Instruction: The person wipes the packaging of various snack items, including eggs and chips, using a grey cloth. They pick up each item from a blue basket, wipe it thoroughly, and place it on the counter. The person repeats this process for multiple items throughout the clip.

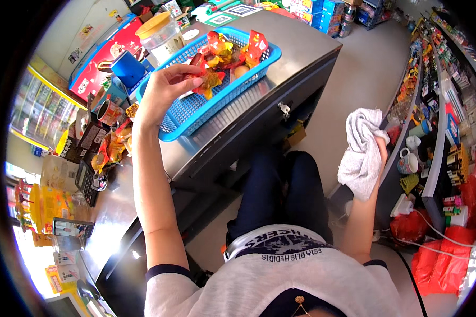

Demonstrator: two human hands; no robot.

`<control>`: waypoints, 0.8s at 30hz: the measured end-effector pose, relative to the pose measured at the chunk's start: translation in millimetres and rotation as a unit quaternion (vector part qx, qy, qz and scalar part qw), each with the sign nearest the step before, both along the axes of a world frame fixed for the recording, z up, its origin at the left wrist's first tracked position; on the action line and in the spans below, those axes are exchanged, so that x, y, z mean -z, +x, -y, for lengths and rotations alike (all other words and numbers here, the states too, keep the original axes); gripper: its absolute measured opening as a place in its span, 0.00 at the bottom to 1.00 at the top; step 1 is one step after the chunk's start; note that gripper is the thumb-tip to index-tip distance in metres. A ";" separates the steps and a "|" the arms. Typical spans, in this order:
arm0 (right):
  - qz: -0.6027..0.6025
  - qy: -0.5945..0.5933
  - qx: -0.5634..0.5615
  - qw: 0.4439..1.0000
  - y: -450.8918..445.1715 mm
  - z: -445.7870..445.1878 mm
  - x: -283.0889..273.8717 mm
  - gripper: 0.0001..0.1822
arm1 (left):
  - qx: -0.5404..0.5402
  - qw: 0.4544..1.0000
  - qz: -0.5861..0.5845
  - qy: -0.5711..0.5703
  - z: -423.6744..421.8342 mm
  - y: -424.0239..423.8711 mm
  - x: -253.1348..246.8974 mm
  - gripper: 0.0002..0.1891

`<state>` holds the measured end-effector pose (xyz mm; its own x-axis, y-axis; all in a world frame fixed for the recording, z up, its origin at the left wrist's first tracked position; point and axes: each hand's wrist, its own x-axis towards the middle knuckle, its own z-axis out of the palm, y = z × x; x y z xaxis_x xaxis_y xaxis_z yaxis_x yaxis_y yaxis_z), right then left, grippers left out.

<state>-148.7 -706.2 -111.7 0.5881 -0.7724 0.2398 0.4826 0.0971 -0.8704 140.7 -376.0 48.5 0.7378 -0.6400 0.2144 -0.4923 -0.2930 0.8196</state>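
Over the near left part of a blue plastic basket (222,97) is my left hand (174,81), its thumb and forefinger pinching the edge of a red and yellow wrapped snack packet (209,81). More such red and orange packets (221,47) lie in the far half of the basket, with a round brownish item (241,71) among them. The basket stands on a metal-topped counter (301,37). Out to the right, away from the counter, my right hand (382,152) holds a crumpled white cloth (361,150); the cloth covers most of its fingers.
A clear jar with a yellow lid (154,24) and a blue container (129,68) stand beyond the basket. Packets, a calculator (86,183) and a phone (73,228) are on the counter at left. Shelves with mugs (407,161) and goods line the right; a cable (408,273) hangs near my right arm.
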 end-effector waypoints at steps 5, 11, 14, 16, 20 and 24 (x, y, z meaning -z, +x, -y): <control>-0.006 -0.053 0.004 0.999 -1.6 -1.0 3.4 0.16 | -0.058 0.989 -0.049 -0.125 -8.0 5.0 -0.4 0.16; 0.020 -0.026 0.005 0.999 0.8 9.9 6.5 0.11 | -0.068 0.977 -0.011 -0.201 -16.5 8.6 5.1 0.12; 0.012 0.015 -0.030 0.999 7.8 16.7 7.2 0.11 | -0.056 0.971 -0.022 -0.232 -18.6 6.8 3.5 0.10; 0.021 0.064 -0.063 0.996 19.5 10.3 -11.0 0.12 | -0.055 0.966 -0.001 -0.253 -19.1 4.8 4.5 0.14; 0.080 0.232 -0.208 0.947 41.4 -12.7 -64.3 0.20 | -0.059 0.967 0.023 -0.247 -16.4 0.8 2.0 0.22; 0.067 0.140 -0.208 0.966 66.6 -47.3 -109.8 0.34 | -0.070 0.958 -0.024 -0.278 -14.8 -0.4 -1.8 0.28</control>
<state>-82.1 -658.8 -1.9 0.8395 -0.5219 0.1513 0.4578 0.5293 -0.7143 140.3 -361.2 50.3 0.8259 -0.3304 0.4569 -0.4380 0.1345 0.8889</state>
